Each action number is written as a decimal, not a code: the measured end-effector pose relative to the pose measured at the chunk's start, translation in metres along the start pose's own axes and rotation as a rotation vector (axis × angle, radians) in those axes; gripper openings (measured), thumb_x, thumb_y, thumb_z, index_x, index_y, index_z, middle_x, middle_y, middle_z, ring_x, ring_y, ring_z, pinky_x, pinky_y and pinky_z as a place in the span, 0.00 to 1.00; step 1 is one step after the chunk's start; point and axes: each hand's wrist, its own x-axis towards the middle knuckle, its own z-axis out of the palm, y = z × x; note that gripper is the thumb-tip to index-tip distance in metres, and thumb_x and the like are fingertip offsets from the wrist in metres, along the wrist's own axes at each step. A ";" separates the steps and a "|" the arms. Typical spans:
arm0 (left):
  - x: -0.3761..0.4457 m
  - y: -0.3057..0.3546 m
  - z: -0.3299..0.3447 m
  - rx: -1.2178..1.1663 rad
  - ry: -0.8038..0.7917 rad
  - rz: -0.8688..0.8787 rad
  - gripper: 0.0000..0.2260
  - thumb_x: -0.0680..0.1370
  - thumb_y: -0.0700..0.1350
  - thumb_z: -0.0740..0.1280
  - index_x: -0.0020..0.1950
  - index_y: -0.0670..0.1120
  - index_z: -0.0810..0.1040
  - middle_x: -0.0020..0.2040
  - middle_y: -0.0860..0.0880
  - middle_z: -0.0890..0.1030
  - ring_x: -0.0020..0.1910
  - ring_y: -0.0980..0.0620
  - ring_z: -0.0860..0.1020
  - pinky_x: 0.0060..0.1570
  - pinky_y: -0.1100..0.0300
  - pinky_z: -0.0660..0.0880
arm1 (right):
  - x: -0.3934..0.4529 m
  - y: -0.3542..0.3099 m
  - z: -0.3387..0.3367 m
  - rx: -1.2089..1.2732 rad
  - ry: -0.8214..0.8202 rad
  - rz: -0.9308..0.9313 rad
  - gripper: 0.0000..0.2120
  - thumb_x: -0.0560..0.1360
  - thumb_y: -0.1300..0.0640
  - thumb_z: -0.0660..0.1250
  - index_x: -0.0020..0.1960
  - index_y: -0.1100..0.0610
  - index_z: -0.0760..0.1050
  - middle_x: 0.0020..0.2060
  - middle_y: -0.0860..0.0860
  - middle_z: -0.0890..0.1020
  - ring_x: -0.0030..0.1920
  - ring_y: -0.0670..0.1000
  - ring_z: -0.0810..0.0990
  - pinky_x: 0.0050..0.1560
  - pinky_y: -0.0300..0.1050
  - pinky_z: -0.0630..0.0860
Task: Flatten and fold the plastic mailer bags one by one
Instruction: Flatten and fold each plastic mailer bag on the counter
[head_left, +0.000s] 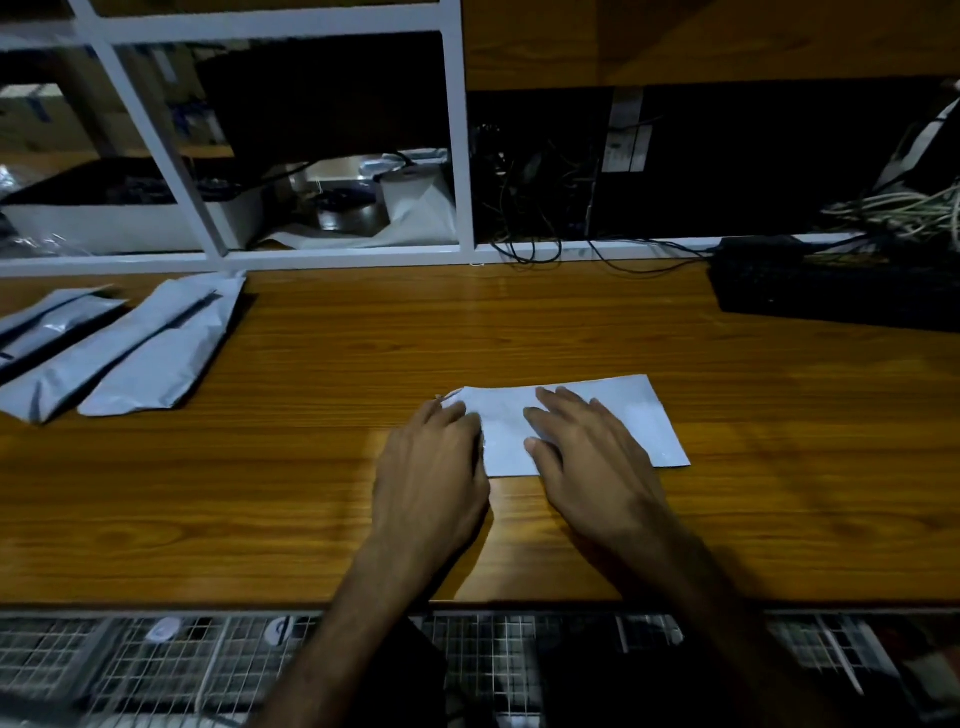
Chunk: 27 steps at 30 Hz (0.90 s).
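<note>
A pale grey plastic mailer bag (628, 415), folded into a flat rectangle, lies on the wooden table (363, 353) just ahead of me. My right hand (587, 457) rests flat on its middle with fingers spread and straight. My left hand (431, 467) sits at the bag's left edge, fingers bent down onto the edge, where a small corner sticks up. Whether the left fingers pinch the plastic is hidden by the hand itself.
Several folded grey mailers (150, 353) lie in a row at the table's far left. A black keyboard (831, 291) sits at the far right under loose cables (904, 213). A white frame (457, 156) and shelf clutter stand behind. A wire mesh (156, 665) runs below the table's front edge.
</note>
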 end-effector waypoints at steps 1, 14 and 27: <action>-0.001 -0.001 0.003 0.017 -0.026 0.017 0.08 0.83 0.46 0.61 0.52 0.48 0.80 0.56 0.50 0.82 0.64 0.46 0.76 0.59 0.51 0.78 | -0.001 0.001 0.001 -0.005 -0.010 -0.001 0.23 0.86 0.47 0.55 0.79 0.50 0.67 0.81 0.48 0.64 0.81 0.49 0.58 0.81 0.48 0.51; 0.020 0.033 0.007 -0.274 -0.281 0.160 0.24 0.83 0.37 0.57 0.80 0.43 0.67 0.79 0.43 0.67 0.81 0.45 0.58 0.74 0.60 0.54 | -0.001 0.002 0.006 -0.037 -0.084 -0.005 0.32 0.82 0.46 0.41 0.83 0.55 0.57 0.83 0.51 0.58 0.83 0.49 0.52 0.82 0.47 0.43; 0.017 0.026 0.026 -0.125 -0.300 0.145 0.40 0.74 0.58 0.33 0.85 0.49 0.56 0.85 0.50 0.56 0.84 0.49 0.52 0.81 0.49 0.48 | -0.004 -0.004 0.009 -0.090 -0.098 0.063 0.35 0.80 0.45 0.36 0.84 0.57 0.48 0.84 0.54 0.48 0.84 0.51 0.44 0.82 0.49 0.39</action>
